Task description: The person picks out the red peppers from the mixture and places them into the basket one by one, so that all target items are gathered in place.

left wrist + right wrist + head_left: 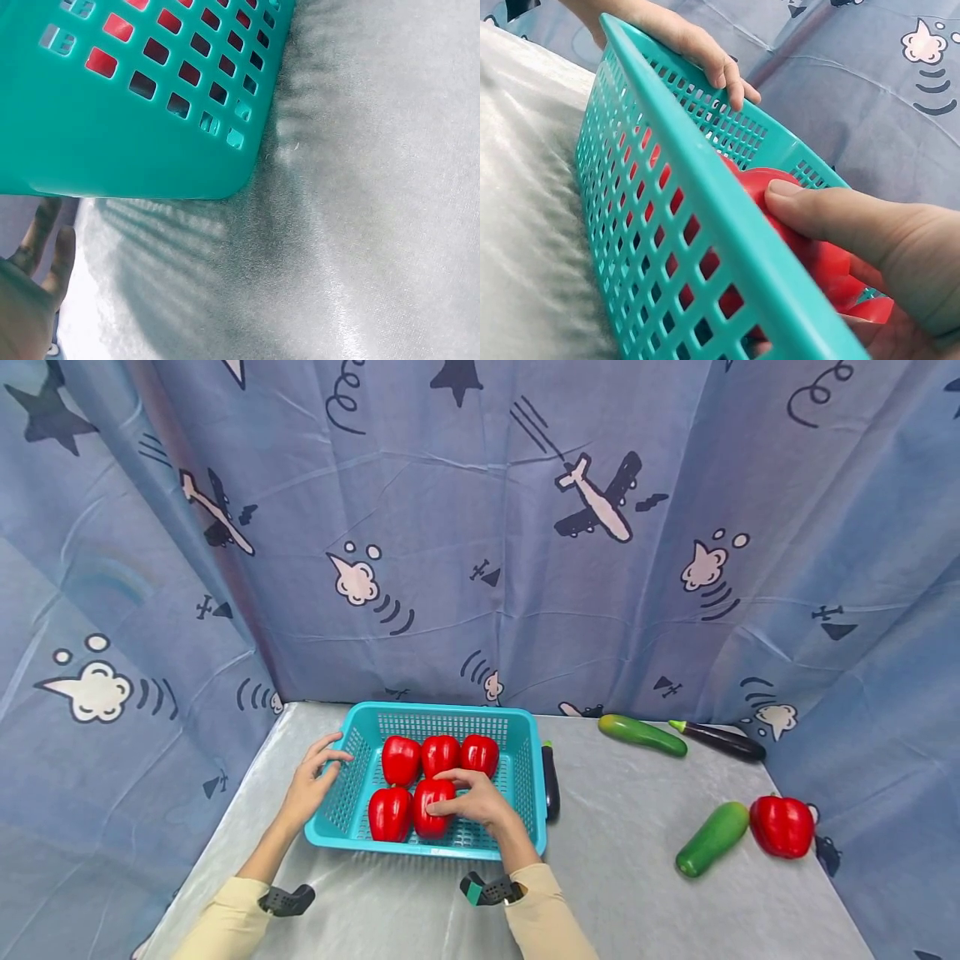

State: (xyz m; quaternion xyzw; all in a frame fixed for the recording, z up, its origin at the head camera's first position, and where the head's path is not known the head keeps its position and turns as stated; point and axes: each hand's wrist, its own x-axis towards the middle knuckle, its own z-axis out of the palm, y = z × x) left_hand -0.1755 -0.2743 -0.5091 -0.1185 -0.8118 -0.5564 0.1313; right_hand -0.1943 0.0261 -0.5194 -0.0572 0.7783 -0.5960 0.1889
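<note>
A turquoise plastic basket [450,852] stands on the table with several red bell peppers in it. My right hand [480,800] reaches over its near right side and grips the front-middle bell pepper [429,818] between thumb and fingers. In the right wrist view the thumb [810,206] presses on that red pepper [832,262]; part of the fingers is hidden behind the basket wall. Beside the basket's left rim is my left hand [309,781], its fingers loosely extended over the edge and holding nothing. Another bell pepper [390,814] sits just left of the gripped one.
Against the basket's right side lies a dark eggplant [551,781]. Farther right are a green cucumber-like vegetable [642,734], a second eggplant [723,742], another green one [712,839] and a red bell pepper [782,827]. A patterned blue curtain [450,568] hangs behind the table.
</note>
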